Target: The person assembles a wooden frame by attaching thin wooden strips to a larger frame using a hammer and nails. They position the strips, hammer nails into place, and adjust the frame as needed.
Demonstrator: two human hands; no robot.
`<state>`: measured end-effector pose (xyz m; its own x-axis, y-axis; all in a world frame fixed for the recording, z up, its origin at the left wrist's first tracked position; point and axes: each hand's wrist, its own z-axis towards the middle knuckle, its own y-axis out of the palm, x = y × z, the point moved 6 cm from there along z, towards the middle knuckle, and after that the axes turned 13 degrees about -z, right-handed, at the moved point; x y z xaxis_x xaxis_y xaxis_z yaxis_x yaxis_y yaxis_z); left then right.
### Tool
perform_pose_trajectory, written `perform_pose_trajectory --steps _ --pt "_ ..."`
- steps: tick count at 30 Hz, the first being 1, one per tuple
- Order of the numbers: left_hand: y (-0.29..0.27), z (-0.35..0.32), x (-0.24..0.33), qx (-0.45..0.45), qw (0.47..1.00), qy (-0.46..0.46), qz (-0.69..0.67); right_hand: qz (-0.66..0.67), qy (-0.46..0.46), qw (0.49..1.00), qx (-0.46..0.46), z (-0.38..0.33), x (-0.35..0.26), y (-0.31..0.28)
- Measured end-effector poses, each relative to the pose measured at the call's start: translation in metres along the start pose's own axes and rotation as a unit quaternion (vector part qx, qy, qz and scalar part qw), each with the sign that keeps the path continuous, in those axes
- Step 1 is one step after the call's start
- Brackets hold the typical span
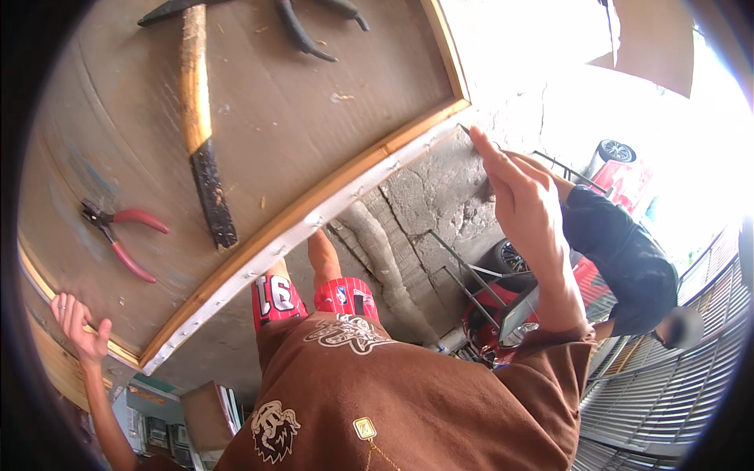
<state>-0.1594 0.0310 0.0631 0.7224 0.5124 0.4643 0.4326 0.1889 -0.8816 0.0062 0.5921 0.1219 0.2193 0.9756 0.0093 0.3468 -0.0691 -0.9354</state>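
A large shallow wooden frame with a brown panel [290,141] lies before me, its near edge faced with a white strip [314,218] dotted with staples or tack heads. My left hand [78,326] rests on the frame's left rim, fingers laid over the edge and thumb apart. Beyond the near right corner, my right hand [522,188] is raised with fingers stretched and close together. A small dark tip shows beside its fingertips; I cannot make out what it belongs to. On the panel lie a hammer [200,125] with a worn wooden handle and red-handled cutting pliers [118,239].
A dark-handled tool [302,35] lies at the panel's far edge, partly cut off. To the right a person in a dark shirt [620,251] bends close by, one arm reaching behind my right hand. A red vehicle [491,326], metal shutters [667,392] and cracked concrete [440,204] surround us.
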Motion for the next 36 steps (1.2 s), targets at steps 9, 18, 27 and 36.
perform_pose_trajectory --steps 9,18,27,36 --pt "0.002 0.009 0.009 0.01 0.999 -0.031 -0.025 -0.159 -0.064 0.964 -0.202 0.018 -0.002 -0.015" --pt "0.003 0.013 0.012 0.009 0.999 -0.032 -0.011 -0.298 -0.047 0.911 -0.282 0.03 -0.029 -0.031" --pt "0.005 0.001 0.007 -0.001 0.998 -0.057 0.03 0.385 0.139 0.874 -0.262 0.009 0.031 0.044" --pt "0.023 0.194 0.22 0.119 0.984 -0.005 -0.132 0.377 0.009 0.92 0.105 -0.001 -0.015 0.059"
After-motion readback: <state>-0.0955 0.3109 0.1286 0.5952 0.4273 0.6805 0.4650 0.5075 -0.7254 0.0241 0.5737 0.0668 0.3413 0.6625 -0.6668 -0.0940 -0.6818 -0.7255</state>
